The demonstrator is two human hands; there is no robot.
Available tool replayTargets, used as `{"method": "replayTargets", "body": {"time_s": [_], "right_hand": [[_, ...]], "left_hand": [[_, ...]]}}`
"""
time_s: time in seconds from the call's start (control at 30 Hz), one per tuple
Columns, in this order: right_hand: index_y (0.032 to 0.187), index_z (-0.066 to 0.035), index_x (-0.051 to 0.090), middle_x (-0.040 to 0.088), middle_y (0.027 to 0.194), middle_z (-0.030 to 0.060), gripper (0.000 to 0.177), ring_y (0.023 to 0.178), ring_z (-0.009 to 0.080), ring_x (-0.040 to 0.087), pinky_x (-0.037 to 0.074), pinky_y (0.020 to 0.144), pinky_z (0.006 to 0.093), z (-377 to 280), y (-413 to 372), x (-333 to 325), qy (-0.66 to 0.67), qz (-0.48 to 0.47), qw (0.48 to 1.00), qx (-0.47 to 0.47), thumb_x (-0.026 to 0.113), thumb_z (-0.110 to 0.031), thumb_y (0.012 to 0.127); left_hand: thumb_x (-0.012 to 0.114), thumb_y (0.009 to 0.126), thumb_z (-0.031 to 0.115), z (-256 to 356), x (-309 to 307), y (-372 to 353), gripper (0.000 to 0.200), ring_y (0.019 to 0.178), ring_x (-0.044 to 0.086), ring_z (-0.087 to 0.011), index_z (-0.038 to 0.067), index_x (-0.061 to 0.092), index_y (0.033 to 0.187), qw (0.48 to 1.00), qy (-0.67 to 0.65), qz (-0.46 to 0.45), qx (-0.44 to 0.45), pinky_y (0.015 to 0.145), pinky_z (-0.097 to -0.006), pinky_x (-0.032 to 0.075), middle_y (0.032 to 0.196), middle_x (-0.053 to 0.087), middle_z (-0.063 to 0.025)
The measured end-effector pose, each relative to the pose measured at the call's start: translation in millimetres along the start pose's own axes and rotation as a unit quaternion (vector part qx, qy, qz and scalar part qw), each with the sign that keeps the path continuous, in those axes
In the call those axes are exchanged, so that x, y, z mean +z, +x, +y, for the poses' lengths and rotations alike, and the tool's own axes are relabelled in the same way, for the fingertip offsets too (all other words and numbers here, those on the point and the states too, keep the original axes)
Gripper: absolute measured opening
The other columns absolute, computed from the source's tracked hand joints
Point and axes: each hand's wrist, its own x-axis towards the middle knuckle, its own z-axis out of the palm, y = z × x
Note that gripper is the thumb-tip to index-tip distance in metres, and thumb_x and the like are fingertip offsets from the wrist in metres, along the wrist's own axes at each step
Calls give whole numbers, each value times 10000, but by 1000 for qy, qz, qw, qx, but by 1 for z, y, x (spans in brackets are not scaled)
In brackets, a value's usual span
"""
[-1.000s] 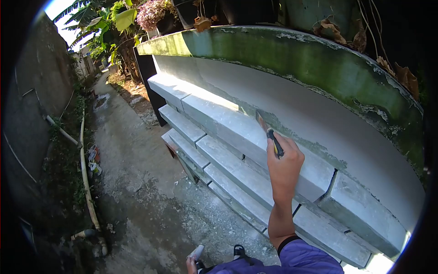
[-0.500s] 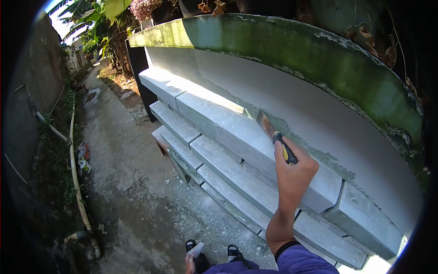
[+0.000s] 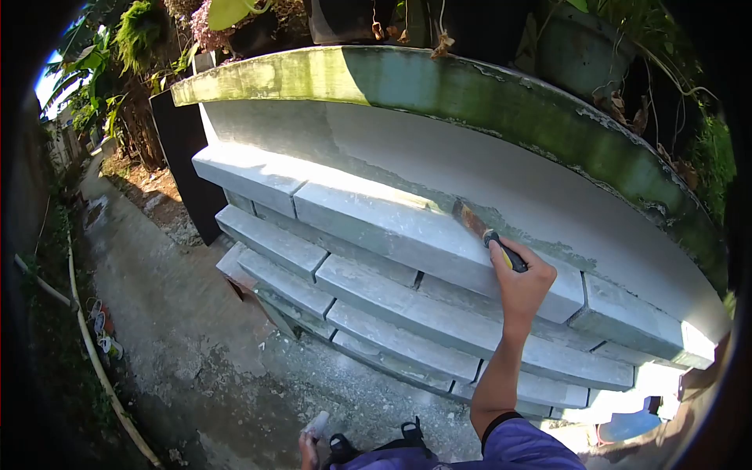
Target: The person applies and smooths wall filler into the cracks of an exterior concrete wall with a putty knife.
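My right hand (image 3: 526, 286) is closed around the black and yellow handle of a putty knife (image 3: 473, 222). Its rusty blade rests at the seam where the pale wall (image 3: 407, 141) meets the top course of grey blocks (image 3: 384, 215). Rough greenish-grey residue runs along that seam on both sides of the blade. Low at the bottom edge, my left hand (image 3: 308, 448) is closed on a small whitish object (image 3: 318, 424); its kind is hard to make out. Most of the left arm is outside the view.
A mossy curved ledge (image 3: 368, 78) with potted plants overhangs the wall. Stepped block courses (image 3: 399, 294) descend toward the concrete path (image 3: 172, 313), where pale debris lies. A long pipe (image 3: 94, 360) and shoes (image 3: 106, 333) are at left, a blue basin (image 3: 630, 427) at lower right.
The view has swung to the right, bringing the blue basin into sight. The putty knife stays at nearly the same spot on the seam, and both hands keep their hold.
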Motion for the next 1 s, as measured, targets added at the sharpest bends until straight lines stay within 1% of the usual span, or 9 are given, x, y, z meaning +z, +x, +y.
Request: {"method": "replayTargets", "body": {"time_s": [0.07, 0.17, 0.33, 0.4, 0.5, 0.73, 0.83, 0.87, 1.0], "right_hand": [[912, -1, 792, 762, 794, 130, 214, 693, 181, 722, 538, 695, 277, 0, 3, 4, -12, -4, 1000, 27, 830, -162, 778], [913, -12, 795, 766, 810, 131, 209, 694, 187, 724, 533, 692, 273, 0, -3, 2, -24, 21, 999, -22, 834, -161, 771], [919, -19, 798, 768, 826, 131, 217, 724, 198, 742, 547, 699, 282, -1, -9, 17, -31, 6, 999, -6, 838, -174, 772], [911, -9, 793, 767, 816, 127, 225, 731, 202, 747, 555, 704, 286, 0, -11, 21, -65, 2, 997, -43, 842, -178, 771], [905, -4, 790, 764, 808, 132, 214, 718, 206, 746, 552, 691, 283, -10, -11, 9, -51, 47, 997, -23, 841, -163, 771], [889, -9, 792, 764, 816, 142, 197, 721, 213, 748, 552, 698, 273, -5, -4, -1, -47, 19, 998, -22, 837, -164, 777], [882, -10, 789, 763, 815, 143, 193, 722, 222, 749, 560, 699, 279, 4, 0, 23, -34, -6, 999, -26, 840, -161, 773], [883, -6, 783, 762, 822, 143, 184, 722, 230, 751, 567, 688, 285, 3, -3, 33, -30, -6, 998, -57, 844, -132, 765], [877, 9, 773, 761, 829, 145, 171, 726, 234, 753, 571, 684, 294, -4, -9, 13, -50, 47, 997, -25, 846, -87, 757]], "left_hand": [[524, 1002, 224, 9, -22, 16, 415, 1133, 566, -214, -59, 541, 1305, 1000, 11, -10, 6, 993, -351, 436, 1239, 605, -139], [524, 1002, 225, 20, -45, 38, 417, 1136, 564, -215, -58, 539, 1307, 999, 18, -23, 15, 994, -351, 435, 1242, 603, -139], [524, 1001, 227, 33, -55, 67, 420, 1140, 562, -215, -57, 535, 1311, 998, 23, -53, 16, 997, -352, 434, 1247, 600, -139], [525, 1001, 227, 35, -50, 73, 421, 1142, 561, -215, -57, 534, 1312, 998, 20, -59, 12, 997, -352, 433, 1248, 599, -139], [525, 1001, 228, 42, -41, 83, 423, 1144, 560, -216, -56, 532, 1314, 997, 22, -67, 11, 999, -353, 432, 1251, 597, -139], [525, 1001, 230, 49, 3, 90, 427, 1150, 557, -217, -55, 527, 1319, 996, 24, -84, -3, 1002, -354, 430, 1257, 592, -140], [526, 1001, 231, 49, 24, 95, 429, 1152, 556, -217, -54, 525, 1321, 995, 26, -94, 6, 1003, -354, 430, 1260, 590, -140], [526, 1001, 231, 48, 28, 97, 429, 1153, 555, -217, -54, 525, 1322, 995, 26, -97, 9, 1003, -354, 429, 1261, 590, -140], [526, 1000, 232, 52, 40, 116, 431, 1156, 553, -217, -53, 522, 1324, 994, 27, -97, 43, 1005, -355, 428, 1265, 587, -140]]}}
